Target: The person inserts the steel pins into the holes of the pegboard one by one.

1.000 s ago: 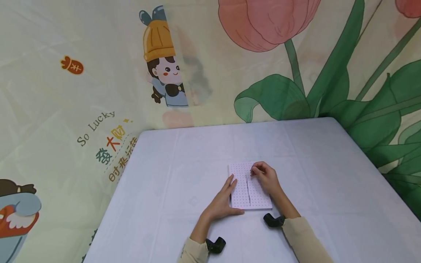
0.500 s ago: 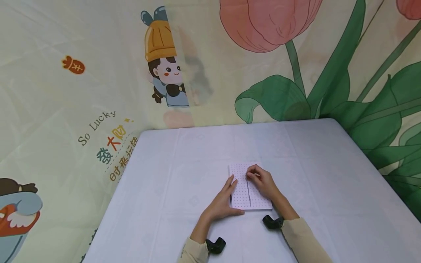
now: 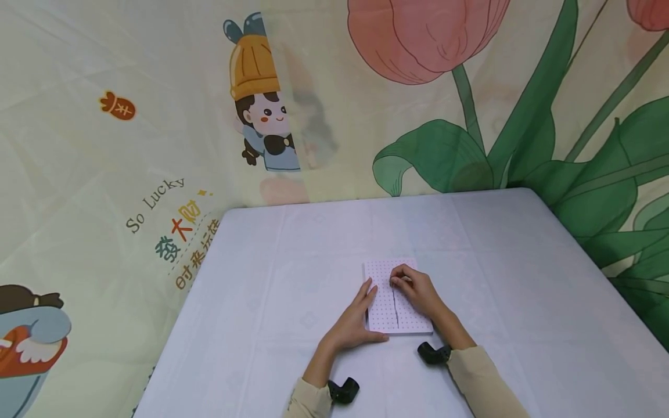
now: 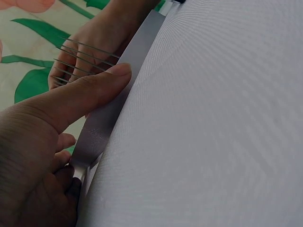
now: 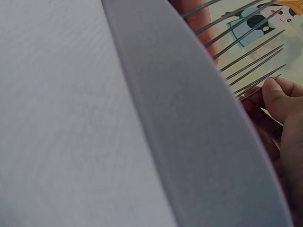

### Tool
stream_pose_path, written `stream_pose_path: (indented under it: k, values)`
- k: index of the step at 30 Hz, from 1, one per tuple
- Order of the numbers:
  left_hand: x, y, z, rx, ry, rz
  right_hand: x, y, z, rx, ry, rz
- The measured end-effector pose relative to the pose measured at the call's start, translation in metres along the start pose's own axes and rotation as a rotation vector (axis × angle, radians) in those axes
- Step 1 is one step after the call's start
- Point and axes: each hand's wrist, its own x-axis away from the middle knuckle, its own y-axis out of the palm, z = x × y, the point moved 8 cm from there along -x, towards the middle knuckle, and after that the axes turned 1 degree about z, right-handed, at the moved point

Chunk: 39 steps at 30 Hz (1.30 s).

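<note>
A white pegboard [image 3: 377, 310] dotted with small holes lies on the table. Thin metal pins [image 5: 255, 42] stand upright in a line down its middle. My left hand [image 3: 347, 325] holds the board's near left corner, thumb against the front edge and fingers along the left side. At the far end of the line my right hand [image 3: 418, 292] pinches a metal pin [image 5: 259, 90] between thumb and forefinger, its lower end close over the board. In the left wrist view, several pins [image 4: 90, 46] rise behind the thumb, with the right hand beyond them.
A white cloth covers the table [image 3: 298, 261]. Behind it hangs a printed backdrop [image 3: 334, 104] with tulips and cartoon figures. A black wrist camera [image 3: 343, 391] sits on the left wrist and another black camera [image 3: 434, 352] on the right.
My right hand has moved left and slightly nearer, from beside the line of pins onto its far end, then almost stopped. The left hand and board stay in place.
</note>
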Motion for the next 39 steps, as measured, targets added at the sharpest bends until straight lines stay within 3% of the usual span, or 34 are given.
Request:
stream_pose_path:
  k: [9, 16, 21, 26, 32, 39]
  values:
    - [0.000, 0.000, 0.000, 0.000, 0.001, 0.000, 0.000, -0.001, -0.004, 0.080, -0.037, -0.005]
    - [-0.003, -0.001, 0.002, 0.003, 0.010, 0.000, -0.001, -0.005, 0.003, 0.000, -0.016, -0.008]
    - [-0.002, 0.000, 0.002, -0.014, 0.012, -0.002, 0.000, -0.005, 0.010, -0.060, 0.023, -0.072]
    - [-0.001, -0.001, 0.003, -0.021, 0.016, -0.003, -0.001, -0.004, 0.012, -0.213, 0.073, -0.126]
    - [-0.004, -0.006, 0.007, -0.012, 0.047, 0.014, -0.007, -0.009, 0.008, -0.388, 0.036, -0.126]
    - [-0.002, -0.005, 0.005, -0.024, 0.025, 0.000, -0.006, -0.013, 0.004, -0.531, 0.046, -0.119]
